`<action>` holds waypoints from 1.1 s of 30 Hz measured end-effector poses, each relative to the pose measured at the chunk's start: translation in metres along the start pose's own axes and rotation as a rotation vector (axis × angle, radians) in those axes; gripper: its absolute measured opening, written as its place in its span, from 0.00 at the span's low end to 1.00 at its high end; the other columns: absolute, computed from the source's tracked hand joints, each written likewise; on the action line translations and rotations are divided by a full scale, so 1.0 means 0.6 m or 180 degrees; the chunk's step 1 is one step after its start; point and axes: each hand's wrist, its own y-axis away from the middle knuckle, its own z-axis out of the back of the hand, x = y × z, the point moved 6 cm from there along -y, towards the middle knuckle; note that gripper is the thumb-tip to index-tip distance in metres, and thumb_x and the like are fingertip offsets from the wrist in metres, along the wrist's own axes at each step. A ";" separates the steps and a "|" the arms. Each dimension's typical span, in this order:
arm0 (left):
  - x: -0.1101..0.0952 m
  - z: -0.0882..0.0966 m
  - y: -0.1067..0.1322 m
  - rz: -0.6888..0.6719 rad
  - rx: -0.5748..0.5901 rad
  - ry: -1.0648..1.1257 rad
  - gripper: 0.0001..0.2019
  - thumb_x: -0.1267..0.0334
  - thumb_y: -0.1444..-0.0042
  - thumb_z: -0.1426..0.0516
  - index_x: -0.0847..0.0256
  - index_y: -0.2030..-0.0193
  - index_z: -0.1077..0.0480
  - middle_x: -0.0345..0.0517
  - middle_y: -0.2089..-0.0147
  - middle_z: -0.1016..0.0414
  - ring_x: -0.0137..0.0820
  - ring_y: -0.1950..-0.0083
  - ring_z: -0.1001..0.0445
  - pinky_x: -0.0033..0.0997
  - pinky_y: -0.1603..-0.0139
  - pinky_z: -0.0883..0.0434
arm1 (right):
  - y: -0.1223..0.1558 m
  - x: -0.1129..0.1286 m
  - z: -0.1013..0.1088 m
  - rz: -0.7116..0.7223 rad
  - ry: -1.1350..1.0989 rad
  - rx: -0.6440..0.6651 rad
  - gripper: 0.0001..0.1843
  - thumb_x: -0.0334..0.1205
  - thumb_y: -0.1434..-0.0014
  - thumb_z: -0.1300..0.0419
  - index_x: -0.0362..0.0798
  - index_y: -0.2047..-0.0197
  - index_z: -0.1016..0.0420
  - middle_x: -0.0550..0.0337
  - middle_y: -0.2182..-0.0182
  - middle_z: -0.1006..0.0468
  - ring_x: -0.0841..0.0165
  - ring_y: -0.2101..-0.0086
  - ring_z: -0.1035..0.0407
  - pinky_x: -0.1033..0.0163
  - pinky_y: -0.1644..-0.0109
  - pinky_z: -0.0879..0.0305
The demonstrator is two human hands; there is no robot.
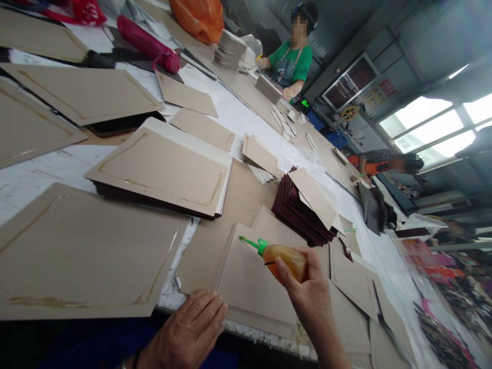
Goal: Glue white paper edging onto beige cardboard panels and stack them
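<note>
My right hand [307, 287] is wrapped round a glue bottle [294, 259] with amber liquid inside and a green nozzle. The bottle is tilted, its tip pointing left over a stack of beige boards [246, 277]. At the table's front edge, my left hand [196, 328] lies against the lower left of that stack, fingers side by side and slightly bent. To the left, a large beige board [92, 251] has shiny glue lines along its edges. Behind it, another glue-lined board [165, 169] tops a pile with dark red layers beneath.
A dark maroon stack [295, 210] stands beyond the bottle with a beige piece [315, 197] on it. More glue-lined boards [84, 92], a pink pouch [148, 43] and an orange bag [198, 18] lie at the back left. A person in green [303, 64] and another person [380, 161] work farther along.
</note>
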 end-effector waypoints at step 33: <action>-0.004 -0.005 0.010 -0.0249 0.0133 -0.0166 0.12 0.72 0.42 0.50 0.66 0.55 0.30 0.45 0.56 0.24 0.31 0.50 0.29 0.31 0.47 0.31 | -0.005 0.024 -0.001 0.0206 0.0181 0.0020 0.15 0.50 0.49 0.41 0.49 0.63 0.37 0.58 0.69 0.30 0.64 0.69 0.34 0.60 0.65 0.37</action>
